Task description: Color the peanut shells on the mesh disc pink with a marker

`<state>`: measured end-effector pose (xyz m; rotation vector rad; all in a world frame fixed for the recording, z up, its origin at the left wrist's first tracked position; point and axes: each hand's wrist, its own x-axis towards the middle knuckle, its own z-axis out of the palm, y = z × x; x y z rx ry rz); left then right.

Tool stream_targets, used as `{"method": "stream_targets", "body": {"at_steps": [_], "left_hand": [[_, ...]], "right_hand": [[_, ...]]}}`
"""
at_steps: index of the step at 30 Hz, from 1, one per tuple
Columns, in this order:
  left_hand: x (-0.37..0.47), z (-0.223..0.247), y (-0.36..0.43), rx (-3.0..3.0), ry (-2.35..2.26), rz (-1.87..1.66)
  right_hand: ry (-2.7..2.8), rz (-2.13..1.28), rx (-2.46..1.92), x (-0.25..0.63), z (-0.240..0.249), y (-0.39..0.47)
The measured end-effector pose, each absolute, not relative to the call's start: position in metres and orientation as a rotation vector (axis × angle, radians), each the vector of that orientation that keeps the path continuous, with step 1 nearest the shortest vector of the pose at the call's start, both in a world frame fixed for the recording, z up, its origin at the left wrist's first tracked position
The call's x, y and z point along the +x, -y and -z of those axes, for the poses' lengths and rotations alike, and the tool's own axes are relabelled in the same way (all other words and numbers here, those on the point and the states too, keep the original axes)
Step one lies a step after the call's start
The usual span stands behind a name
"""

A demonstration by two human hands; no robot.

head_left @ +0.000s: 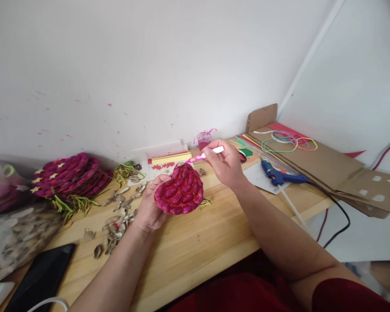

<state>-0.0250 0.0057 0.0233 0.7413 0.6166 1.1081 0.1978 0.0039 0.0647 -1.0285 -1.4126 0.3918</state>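
Note:
A round piece covered in magenta-painted peanut shells (179,190) is tilted up above the wooden table, held at its left edge by my left hand (152,203). The left fingers are partly hidden behind it. My right hand (223,164) pinches a white-handled brush (214,151) whose pink-stained end points left at the top edge of the piece. A small pale patch shows at that top edge, near the brush tip. Behind the brush, a cup of pink paint (204,140) stands by the wall.
Loose shells (117,229) lie left of my left hand. Stacked magenta pieces (73,175) and a bag of shells (29,234) stand left, a black phone (40,277) nearer. At right lie a blue glue gun (281,177), cardboard (325,167) and coloured cords (289,141).

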Motion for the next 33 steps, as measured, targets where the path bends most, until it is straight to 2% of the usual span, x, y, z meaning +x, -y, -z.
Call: {"method": "stream_targets", "body": {"at_steps": [3,17,26,33], "left_hand": [[-0.025,-0.023,-0.005,0.742,-0.619,-1.1],[-0.024,-0.025,-0.005,0.753,-0.633,-1.099],[-0.016,-0.032,0.003,0.856,-0.65,-1.16],[-0.016,-0.032,0.002,0.885,-0.656,-1.172]], "right_hand": [[1.433,-0.465,-1.003,0.197,-0.065,-0.003],[1.433,-0.404,-1.046,0.197,-0.063,-0.003],[1.338,-0.652,-0.958,0.198,-0.063,-0.007],[1.349,-0.655,-0.925,0.197,-0.066,-0.006]]}}
